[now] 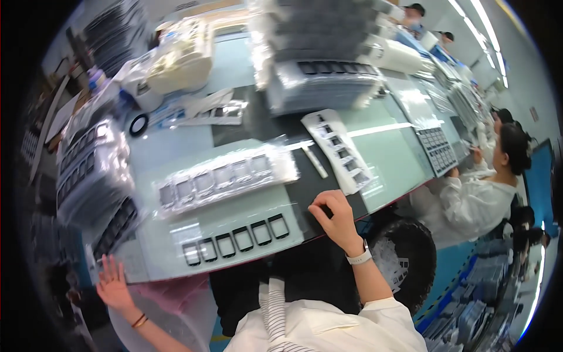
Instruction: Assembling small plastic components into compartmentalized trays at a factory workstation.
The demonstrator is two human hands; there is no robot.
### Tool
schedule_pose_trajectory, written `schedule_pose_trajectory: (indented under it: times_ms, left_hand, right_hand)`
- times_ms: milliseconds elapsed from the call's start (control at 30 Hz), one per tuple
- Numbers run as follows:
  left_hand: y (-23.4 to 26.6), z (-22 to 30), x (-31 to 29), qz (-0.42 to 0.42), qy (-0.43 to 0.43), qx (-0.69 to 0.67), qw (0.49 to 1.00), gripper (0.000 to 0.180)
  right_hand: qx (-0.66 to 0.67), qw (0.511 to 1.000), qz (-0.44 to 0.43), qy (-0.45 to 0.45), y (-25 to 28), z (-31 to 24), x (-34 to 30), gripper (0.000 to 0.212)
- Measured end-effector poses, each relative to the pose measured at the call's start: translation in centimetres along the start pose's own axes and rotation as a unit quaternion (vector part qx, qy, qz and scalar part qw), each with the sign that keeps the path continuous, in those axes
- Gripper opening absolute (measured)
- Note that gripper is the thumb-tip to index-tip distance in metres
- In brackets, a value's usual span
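Note:
My left hand is off the left front corner of the table with its fingers spread and nothing in it. Just above it, a dark strip of framed panels leans against a stack of plastic-wrapped trays. Over the front edge, my right hand has its fingers curled in a pinch; whatever they hold, if anything, is too small to make out. Between the hands lies a row of black-framed clear panels. Behind that row is a clear plastic tray with several rectangular panels in its pockets.
A white strip with dark-framed cutouts lies beyond my right hand, beside a thin white stick. Tall wrapped tray stacks stand at the back. A roll of black tape sits far left. A co-worker sits at the right.

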State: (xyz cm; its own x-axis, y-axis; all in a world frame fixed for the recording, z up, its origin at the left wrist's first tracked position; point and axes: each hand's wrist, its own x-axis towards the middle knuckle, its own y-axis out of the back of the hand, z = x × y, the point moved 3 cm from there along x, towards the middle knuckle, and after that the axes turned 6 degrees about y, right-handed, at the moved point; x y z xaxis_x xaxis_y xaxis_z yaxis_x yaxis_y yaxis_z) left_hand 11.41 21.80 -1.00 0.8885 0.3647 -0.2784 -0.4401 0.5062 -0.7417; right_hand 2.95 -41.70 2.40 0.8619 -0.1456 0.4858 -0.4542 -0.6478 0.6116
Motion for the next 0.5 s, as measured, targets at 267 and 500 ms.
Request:
schedule_pose_trajectory:
  times_ms: [267,500]
  left_hand:
    - [-4.8,3.5,-0.9,0.036,-0.143,0.174,0.974,0.042]
    - [-7.5,2.7,-1.8,-0.166,-0.216,0.313,0.910,0.042]
  right_hand:
    - [-0.262,0.961,0.083,-0.031,6.5,7.2,1.5,0.043]
    - [-0.167,0.970,0.155,-0.083,7.8,9.2,1.8,0.024]
